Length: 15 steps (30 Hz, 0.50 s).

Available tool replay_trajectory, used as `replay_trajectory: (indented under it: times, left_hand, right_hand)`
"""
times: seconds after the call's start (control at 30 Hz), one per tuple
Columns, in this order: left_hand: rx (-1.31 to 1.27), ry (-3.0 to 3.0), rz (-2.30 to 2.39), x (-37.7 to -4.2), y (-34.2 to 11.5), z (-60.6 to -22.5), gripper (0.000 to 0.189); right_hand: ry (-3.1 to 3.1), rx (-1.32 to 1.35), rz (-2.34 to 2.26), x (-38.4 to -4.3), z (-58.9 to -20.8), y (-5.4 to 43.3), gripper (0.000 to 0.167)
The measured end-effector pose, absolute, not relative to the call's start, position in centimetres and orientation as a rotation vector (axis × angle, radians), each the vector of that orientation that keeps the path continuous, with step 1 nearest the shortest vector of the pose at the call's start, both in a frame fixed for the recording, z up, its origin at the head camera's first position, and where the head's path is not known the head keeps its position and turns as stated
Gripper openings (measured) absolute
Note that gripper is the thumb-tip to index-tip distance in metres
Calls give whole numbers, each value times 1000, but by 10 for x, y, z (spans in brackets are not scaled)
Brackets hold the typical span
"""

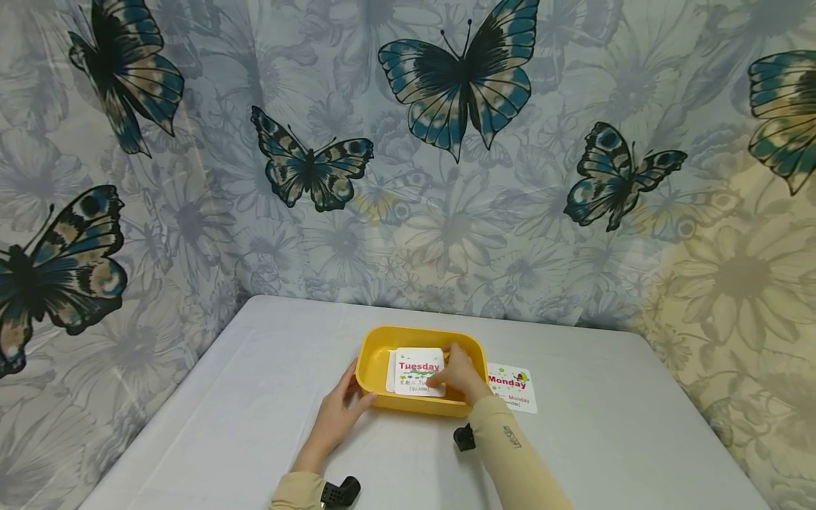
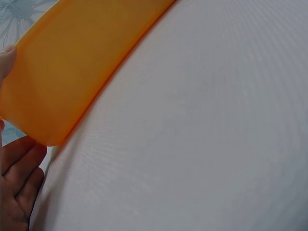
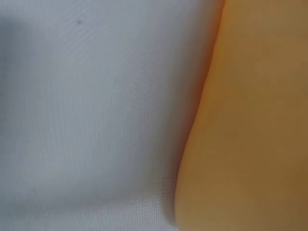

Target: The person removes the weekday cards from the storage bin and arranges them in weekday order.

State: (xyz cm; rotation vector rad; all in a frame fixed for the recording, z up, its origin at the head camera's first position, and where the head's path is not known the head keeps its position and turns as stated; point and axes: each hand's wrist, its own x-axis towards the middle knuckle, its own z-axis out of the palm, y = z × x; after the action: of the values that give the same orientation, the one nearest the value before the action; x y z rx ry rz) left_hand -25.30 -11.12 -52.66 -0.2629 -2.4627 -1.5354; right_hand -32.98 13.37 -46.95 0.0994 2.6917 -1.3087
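In the head view a yellow plastic basket [image 1: 417,405] stands on the table. My left hand [image 1: 336,418] holds its left end, thumb at the front rim and fingers along the side. The left wrist view shows the basket's front wall [image 2: 72,62] between the thumb and the fingers. My right hand [image 1: 460,375] reaches in over the right end and pinches a white card printed Tuesday [image 1: 411,360] at its right edge, thumb on its face. Another white card [image 1: 391,382] peeks out behind it on the left. The right wrist view shows only the basket wall [image 3: 250,120] and white cloth.
A card printed Monday [image 1: 518,397] lies on the table right of the basket, partly covered by the basket and right arm. White cloth [image 1: 210,425] covers the table. Butterfly-patterned fabric [image 1: 446,234] hangs behind and at both sides.
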Motion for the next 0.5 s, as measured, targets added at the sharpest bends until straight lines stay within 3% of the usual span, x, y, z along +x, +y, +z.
replay_trajectory:
  times: [0.5]
  left_hand:
    - [-238,-2469,-1543,-253,-110,-526,83]
  right_hand:
    - [2745,76,-1473,-329,-464,135,57]
